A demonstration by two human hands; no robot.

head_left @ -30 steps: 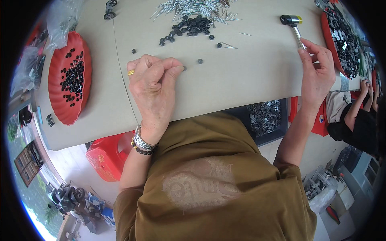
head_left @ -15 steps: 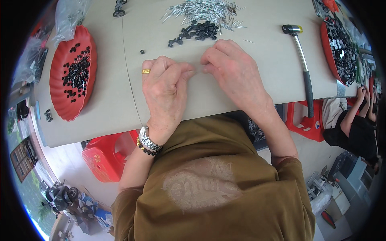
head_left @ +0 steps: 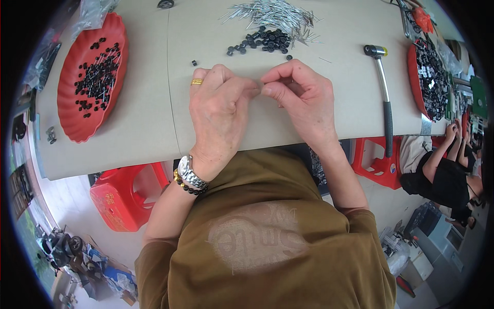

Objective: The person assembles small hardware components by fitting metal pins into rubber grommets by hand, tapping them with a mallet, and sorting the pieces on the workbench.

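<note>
Over the near part of the table, my left hand (head_left: 218,110) is closed in a pinch, thumb and forefinger pressed together. Its fingertips meet those of my right hand (head_left: 307,105), which also pinches with thumb and forefinger, its other fingers curled under. Whatever lies between the fingertips is too small or hidden to make out. Just beyond the hands is a heap of small black wheels (head_left: 267,40), and behind it a pile of thin metal pins (head_left: 280,15). One loose wheel (head_left: 194,63) sits beyond my left hand, another black wheel (head_left: 289,57) beyond my right.
At the left stands a red scalloped dish (head_left: 72,123) with black wheels on pins. A rubber-headed hammer (head_left: 387,116) lies at the right, its handle past the table edge. Farther right is a red dish (head_left: 413,77) of dark parts. Red stools (head_left: 110,206) stand below; another person sits at right.
My right hand has turned, so its thumb now shows, and its fingertips have come up against the left's. The left keeps its pinch. The whole view has shifted slightly.
</note>
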